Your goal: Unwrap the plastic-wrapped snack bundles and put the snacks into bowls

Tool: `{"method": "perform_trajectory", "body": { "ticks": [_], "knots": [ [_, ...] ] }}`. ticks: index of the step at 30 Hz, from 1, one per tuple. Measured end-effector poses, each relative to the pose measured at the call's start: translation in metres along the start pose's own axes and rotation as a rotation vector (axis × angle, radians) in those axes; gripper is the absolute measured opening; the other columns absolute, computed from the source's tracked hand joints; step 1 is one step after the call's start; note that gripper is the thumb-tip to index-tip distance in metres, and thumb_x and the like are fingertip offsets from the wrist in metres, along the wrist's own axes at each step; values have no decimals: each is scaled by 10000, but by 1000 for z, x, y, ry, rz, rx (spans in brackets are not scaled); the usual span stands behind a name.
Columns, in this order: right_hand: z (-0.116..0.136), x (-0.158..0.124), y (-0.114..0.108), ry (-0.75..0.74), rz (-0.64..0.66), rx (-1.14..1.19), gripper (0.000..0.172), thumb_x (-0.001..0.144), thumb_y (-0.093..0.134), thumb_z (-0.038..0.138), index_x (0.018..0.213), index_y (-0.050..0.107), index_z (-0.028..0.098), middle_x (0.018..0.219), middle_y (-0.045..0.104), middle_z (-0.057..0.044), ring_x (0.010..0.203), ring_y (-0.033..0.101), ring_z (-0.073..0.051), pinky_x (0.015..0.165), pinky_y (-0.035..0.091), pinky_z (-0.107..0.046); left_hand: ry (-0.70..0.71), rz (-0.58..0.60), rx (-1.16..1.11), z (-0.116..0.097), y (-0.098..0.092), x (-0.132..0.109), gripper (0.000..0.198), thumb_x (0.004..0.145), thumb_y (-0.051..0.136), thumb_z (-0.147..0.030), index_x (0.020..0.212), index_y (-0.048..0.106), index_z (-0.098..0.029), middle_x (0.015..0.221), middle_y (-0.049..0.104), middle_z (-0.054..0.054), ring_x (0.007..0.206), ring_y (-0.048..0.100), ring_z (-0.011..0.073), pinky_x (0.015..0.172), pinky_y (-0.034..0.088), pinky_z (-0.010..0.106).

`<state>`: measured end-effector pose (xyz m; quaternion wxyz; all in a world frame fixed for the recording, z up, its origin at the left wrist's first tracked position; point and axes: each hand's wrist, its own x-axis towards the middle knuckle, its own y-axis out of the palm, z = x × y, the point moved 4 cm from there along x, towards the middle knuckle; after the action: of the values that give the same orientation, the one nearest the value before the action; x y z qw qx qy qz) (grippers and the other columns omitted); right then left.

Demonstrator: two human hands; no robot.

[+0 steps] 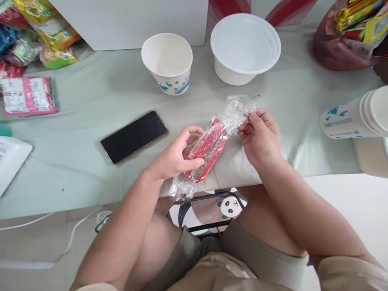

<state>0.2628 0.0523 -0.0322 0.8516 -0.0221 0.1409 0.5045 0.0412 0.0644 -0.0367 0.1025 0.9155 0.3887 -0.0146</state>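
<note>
A red packet [207, 144] wrapped in loose clear plastic slants across the near edge of the cloth-covered table. Around its lower left part curls my left hand [182, 155], thumb on top and fingers behind. My right hand [262, 135] pinches the gathered upper end of the clear plastic wrap [238, 109] between thumb and fingers. The wrap's other end [183, 186] hangs crumpled past the table edge. Beyond the packet stand a paper cup [177, 83] with blue prints and a white plastic bowl [232, 72]. Left of my left hand lies a phone [134, 136], its screen dark.
Stacked paper cups [342, 119] lie tilted at the right, near a dark red basket [330, 46] of snack packets. More snack bags [57, 56] and a pink-and-white packet [28, 96] lie at the left. A white box [136, 24] stands at the back.
</note>
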Motion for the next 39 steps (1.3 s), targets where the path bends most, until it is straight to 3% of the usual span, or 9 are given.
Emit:
{"method": "perform_trajectory", "body": {
  "ticks": [5,11,14,17,20,24,29,35,39],
  "knots": [
    [0,-6,0,26,-80,5,126,901,582,276,1000,505,257,1051,588,-23,848,618,-92,673,500,-198,49,-154,-29,4,-7,2,548,778,856,-288,1205,513,-309,1072,672,18,775,663,129,636,580,227],
    [-13,-30,26,47,396,-75,350,856,678,444,1081,487,254,1082,611,-36,937,657,-146,772,569,-270,95,-208,-58,7,-6,4,300,934,707,-493,1107,645,-257,977,672,25,621,580,101,537,531,237],
    [-13,-39,32,-41,468,-147,430,857,724,526,1096,503,245,1139,643,-43,943,663,-160,821,583,-312,131,-206,18,5,1,3,268,966,667,-426,1163,665,-244,1095,707,60,713,677,128,621,598,256],
    [-12,-40,32,-43,445,-173,448,870,717,615,986,511,234,909,647,-6,753,618,-146,670,543,-297,201,-242,146,2,6,3,292,921,714,-307,1203,649,-264,1368,630,80,963,737,164,745,634,239],
    [-14,-39,31,4,433,-194,469,896,668,667,866,523,221,745,585,16,650,551,-127,583,475,-276,179,-271,149,4,6,3,352,895,743,-336,1215,612,-270,1318,631,74,1003,728,169,737,631,218],
    [-10,-37,30,-116,405,-211,486,864,693,686,810,584,215,869,609,-18,790,587,-147,709,525,-305,89,-375,100,6,1,6,445,809,834,-367,1141,556,-261,1249,635,52,871,721,131,702,618,213],
    [-4,-33,23,-210,335,-212,463,874,682,673,766,543,244,897,663,-35,869,658,-190,776,574,-358,-10,-480,92,3,-1,5,450,777,794,-222,1123,511,-265,1183,681,33,748,711,99,651,583,198],
    [2,-26,7,-185,234,-76,415,928,663,583,817,460,238,852,695,6,651,700,-129,627,560,-293,-31,-642,266,0,-8,0,380,758,694,-152,1100,559,-251,1245,635,40,795,694,101,629,548,202],
    [4,-24,2,-150,203,-99,403,933,678,560,835,451,241,774,668,33,550,659,-102,532,504,-252,63,-744,551,-12,-8,-5,150,798,705,-277,893,608,-215,1064,608,58,916,645,167,636,507,250]
  ]
}}
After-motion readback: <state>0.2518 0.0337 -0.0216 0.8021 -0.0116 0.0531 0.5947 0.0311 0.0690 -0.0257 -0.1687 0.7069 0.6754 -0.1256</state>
